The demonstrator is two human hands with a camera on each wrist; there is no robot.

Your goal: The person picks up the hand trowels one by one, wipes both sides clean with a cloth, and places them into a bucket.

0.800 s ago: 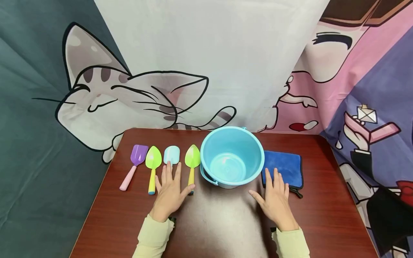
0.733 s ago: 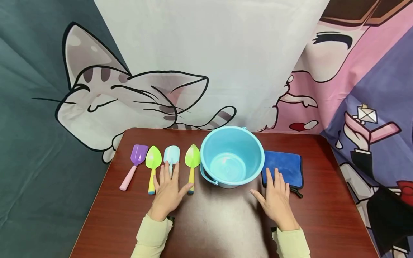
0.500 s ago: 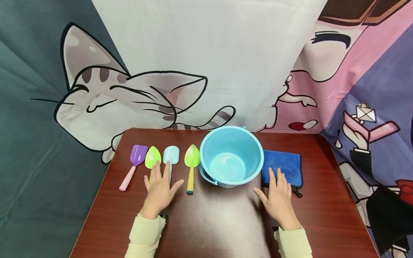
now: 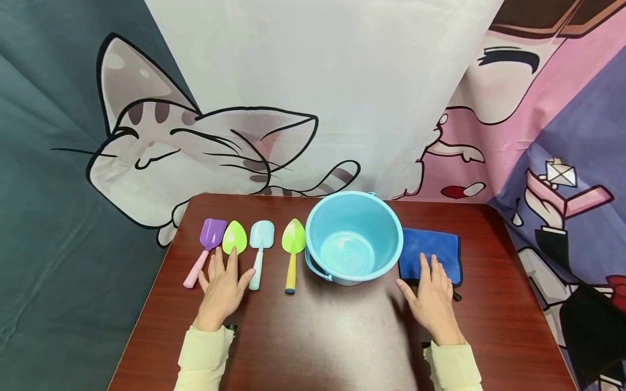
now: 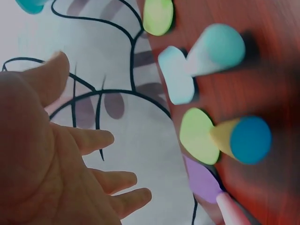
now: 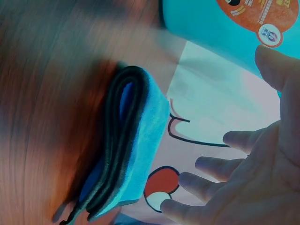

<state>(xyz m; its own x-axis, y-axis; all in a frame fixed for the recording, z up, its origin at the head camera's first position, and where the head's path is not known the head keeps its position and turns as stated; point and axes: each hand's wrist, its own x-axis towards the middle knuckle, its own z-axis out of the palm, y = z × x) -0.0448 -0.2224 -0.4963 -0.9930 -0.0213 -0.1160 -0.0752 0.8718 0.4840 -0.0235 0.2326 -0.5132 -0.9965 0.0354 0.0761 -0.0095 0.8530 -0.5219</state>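
My left hand, fingers spread, hovers above the handle of a green toy trowel and hides that handle in the head view. To its left lies a purple toy shovel with a pink handle. A light blue toy shovel and a second green trowel with a yellow handle lie to its right. Fingers extended, my right hand is over the near edge of a folded blue cloth. In the left wrist view the trowel's blue handle end stands apart from the fingers. Both hands hold nothing.
A light blue bucket stands upright between the trowels and the cloth, its handle lowered at the near left. All lie on a reddish-brown wooden table. A printed cat curtain hangs right behind the table's far edge.
My left hand has moved left, from over the light blue shovel to over the green trowel, uncovering the shovel's handle. My right hand has drifted slightly right.
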